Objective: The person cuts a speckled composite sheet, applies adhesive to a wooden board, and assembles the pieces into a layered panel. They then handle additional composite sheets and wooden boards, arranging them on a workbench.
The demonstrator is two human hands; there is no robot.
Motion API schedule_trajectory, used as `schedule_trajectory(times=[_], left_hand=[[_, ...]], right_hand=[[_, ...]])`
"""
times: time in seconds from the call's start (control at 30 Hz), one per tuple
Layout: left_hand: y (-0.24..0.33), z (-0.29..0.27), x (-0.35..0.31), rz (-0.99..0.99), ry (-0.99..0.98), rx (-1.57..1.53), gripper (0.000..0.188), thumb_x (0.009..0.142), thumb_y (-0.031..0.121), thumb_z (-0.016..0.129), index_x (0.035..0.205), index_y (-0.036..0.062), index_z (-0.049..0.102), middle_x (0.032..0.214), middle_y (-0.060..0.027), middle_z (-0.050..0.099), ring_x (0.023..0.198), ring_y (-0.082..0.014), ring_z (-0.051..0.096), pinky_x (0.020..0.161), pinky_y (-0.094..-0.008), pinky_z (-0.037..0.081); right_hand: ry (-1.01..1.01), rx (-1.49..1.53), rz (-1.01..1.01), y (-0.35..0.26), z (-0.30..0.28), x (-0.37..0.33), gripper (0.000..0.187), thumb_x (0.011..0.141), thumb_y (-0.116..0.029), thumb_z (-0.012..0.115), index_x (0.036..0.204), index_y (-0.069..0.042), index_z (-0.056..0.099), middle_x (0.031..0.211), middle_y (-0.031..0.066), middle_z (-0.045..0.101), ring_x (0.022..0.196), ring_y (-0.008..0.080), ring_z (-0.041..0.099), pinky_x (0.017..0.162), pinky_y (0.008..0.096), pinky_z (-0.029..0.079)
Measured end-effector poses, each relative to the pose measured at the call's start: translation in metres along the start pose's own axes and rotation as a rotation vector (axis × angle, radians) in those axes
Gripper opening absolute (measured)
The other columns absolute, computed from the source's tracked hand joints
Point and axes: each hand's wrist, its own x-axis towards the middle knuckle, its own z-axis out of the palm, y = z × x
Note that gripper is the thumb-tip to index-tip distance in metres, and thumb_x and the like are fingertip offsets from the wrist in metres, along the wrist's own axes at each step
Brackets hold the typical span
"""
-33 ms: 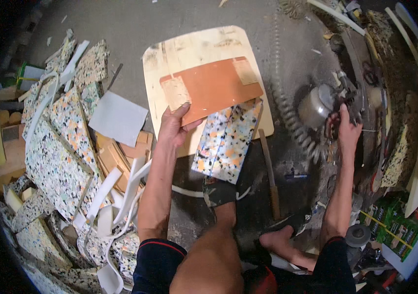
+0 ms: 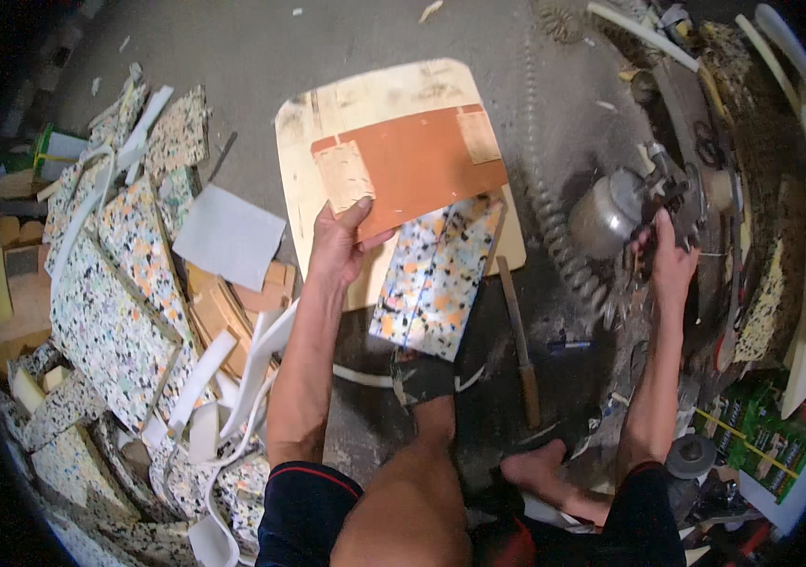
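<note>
My left hand (image 2: 344, 241) pinches the near left corner of a flat orange-brown panel (image 2: 422, 170), thumb on top. Two pale patches show on this panel, a left one (image 2: 344, 177) and a right one (image 2: 479, 137). Behind it lies a large pale wooden board (image 2: 384, 92) with rounded corners. A speckled foam piece (image 2: 433, 283) slopes below the panel, its far end hidden under it. To the right, my right hand (image 2: 669, 255) is wrapped round a spray gun (image 2: 669, 189) with a round metal cup (image 2: 608, 213); the fingers are partly hidden.
A coiled hose (image 2: 554, 222) runs beside the spray gun. Speckled foam slabs (image 2: 115, 312) and white strips (image 2: 203, 378) pile up at left, near a grey sheet (image 2: 230, 234). A long narrow wooden stick (image 2: 518, 345) and a blue pen (image 2: 569, 345) lie on the floor.
The spray gun's cup has shifted slightly left and down. The orange-brown panel has tilted a little in my left hand.
</note>
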Motion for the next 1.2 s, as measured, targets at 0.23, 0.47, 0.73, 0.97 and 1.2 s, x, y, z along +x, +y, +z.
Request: schedule_trajectory(times=[0.23, 0.47, 0.73, 0.97, 1.2], left_hand=[[0.081, 0.155, 0.047, 0.372, -0.398, 0.194, 0.043, 0.095, 0.013, 0.068, 0.135, 0.0063, 0.056, 0.119, -0.0081, 0.067, 0.104, -0.0176, 0.067, 0.074, -0.0361, 0.065], [0.090, 0.237, 0.060, 0.474, -0.568, 0.040, 0.038, 0.096, 0.011, 0.066, 0.132, 0.0043, 0.057, 0.117, -0.0087, 0.068, 0.098, -0.0162, 0.070, 0.074, -0.0324, 0.065], [0.094, 0.241, 0.057, 0.540, -0.615, 0.054, 0.039, 0.096, 0.011, 0.065, 0.134, 0.0034, 0.056, 0.116, -0.0089, 0.068, 0.101, -0.0175, 0.069, 0.081, -0.0362, 0.064], [0.097, 0.232, 0.058, 0.496, -0.582, 0.056, 0.042, 0.096, 0.011, 0.066, 0.136, 0.0046, 0.055, 0.117, -0.0080, 0.068, 0.105, -0.0183, 0.068, 0.082, -0.0365, 0.064], [0.097, 0.227, 0.060, 0.533, -0.587, 0.102, 0.041, 0.096, 0.010, 0.065, 0.135, 0.0042, 0.056, 0.116, -0.0084, 0.068, 0.102, -0.0180, 0.069, 0.081, -0.0361, 0.065]], right_hand=[[-0.106, 0.233, -0.286, -0.116, 0.036, -0.051, 0.033, 0.099, -0.020, 0.061, 0.129, -0.004, 0.059, 0.100, 0.0050, 0.072, 0.063, 0.0076, 0.052, 0.051, 0.0227, 0.042], [-0.172, 0.118, -0.523, -0.173, 0.070, -0.050, 0.043, 0.105, -0.041, 0.053, 0.101, -0.001, 0.070, 0.067, 0.0005, 0.059, 0.055, 0.0066, 0.048, 0.048, 0.0241, 0.036], [-0.237, 0.158, -0.431, -0.184, 0.084, -0.045, 0.051, 0.099, -0.053, 0.060, 0.094, -0.003, 0.068, 0.067, -0.0023, 0.056, 0.057, 0.0056, 0.048, 0.051, 0.0237, 0.037], [-0.190, 0.102, -0.459, -0.182, 0.083, -0.046, 0.057, 0.101, -0.058, 0.053, 0.096, -0.003, 0.068, 0.065, 0.0003, 0.058, 0.050, 0.0066, 0.046, 0.044, 0.0237, 0.034], [-0.297, 0.183, -0.413, -0.181, 0.089, -0.043, 0.062, 0.099, -0.061, 0.054, 0.116, -0.002, 0.064, 0.082, 0.0010, 0.062, 0.055, 0.0066, 0.048, 0.045, 0.0234, 0.035]])
